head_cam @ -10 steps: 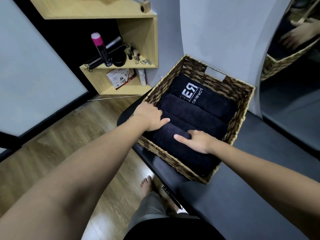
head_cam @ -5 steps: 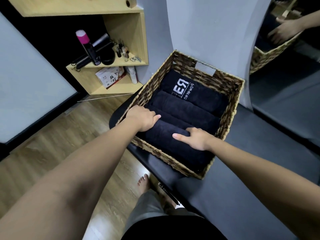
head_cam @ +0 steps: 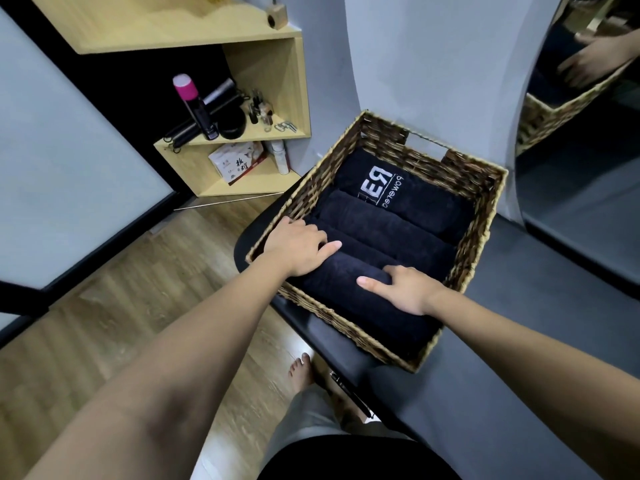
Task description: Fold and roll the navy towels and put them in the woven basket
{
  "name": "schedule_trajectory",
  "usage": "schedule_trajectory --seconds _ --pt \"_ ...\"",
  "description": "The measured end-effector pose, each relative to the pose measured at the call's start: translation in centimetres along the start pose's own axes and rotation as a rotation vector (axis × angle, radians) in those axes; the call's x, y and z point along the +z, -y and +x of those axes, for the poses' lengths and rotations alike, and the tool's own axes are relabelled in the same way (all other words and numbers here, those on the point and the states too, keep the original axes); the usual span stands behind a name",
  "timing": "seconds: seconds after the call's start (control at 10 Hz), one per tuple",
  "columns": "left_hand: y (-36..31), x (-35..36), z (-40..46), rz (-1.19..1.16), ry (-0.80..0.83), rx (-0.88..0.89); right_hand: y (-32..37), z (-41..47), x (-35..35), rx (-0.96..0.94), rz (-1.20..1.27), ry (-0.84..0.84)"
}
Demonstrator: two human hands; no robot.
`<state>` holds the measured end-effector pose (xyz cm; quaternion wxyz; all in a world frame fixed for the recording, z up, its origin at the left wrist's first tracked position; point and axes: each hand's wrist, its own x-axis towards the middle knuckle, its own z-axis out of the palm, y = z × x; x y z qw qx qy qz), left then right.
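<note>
A woven basket [head_cam: 483, 216] stands on a dark padded bench. Several rolled navy towels lie side by side in it; the farthest towel [head_cam: 408, 192] carries white lettering. The nearest roll [head_cam: 349, 296] lies along the basket's front wall. My left hand [head_cam: 299, 249] rests on that roll's left end, at the basket's left rim, fingers curled over it. My right hand [head_cam: 405, 287] lies flat on the roll's middle, with the fingers over its far side and the thumb pointing left.
The dark bench [head_cam: 519, 375] runs to the right along a pale wall. A mirror [head_cam: 585, 140] at the right reflects the basket. A wooden corner shelf [head_cam: 242, 133] at the left holds a pink-capped bottle [head_cam: 195, 107] and small items. Wood floor and a bare foot [head_cam: 299, 370] are below.
Both hands stay on the nearest roll. The view has shifted slightly; the left hand's fingers spread a little further over the roll's end.
</note>
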<state>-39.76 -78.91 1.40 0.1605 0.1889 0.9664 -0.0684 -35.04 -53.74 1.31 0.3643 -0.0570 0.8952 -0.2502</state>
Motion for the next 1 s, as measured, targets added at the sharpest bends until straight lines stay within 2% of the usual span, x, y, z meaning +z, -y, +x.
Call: schedule_trajectory --seconds 0.3,0.4,0.6,0.9,1.0 --pt "-0.2 -0.4 -0.1 -0.015 -0.007 -0.001 0.2 -0.5 -0.1 0.028 -0.063 -0.047" --pt "-0.5 -0.7 0.0 -0.027 0.015 -0.032 0.1 -0.9 0.1 0.018 -0.166 -0.148" --pt "-1.3 -1.5 0.2 -0.182 -0.017 -0.104 0.1 -1.4 -0.5 -0.01 -0.258 -0.213" --pt "-4.9 -5.5 0.2 -0.263 -0.116 -0.024 0.1 -3.3 -2.7 -0.014 -0.236 -0.309" --pt "-6.2 -7.3 0.7 -0.267 -0.175 0.012 0.3 -3.9 -4.1 -0.045 -0.156 -0.398"
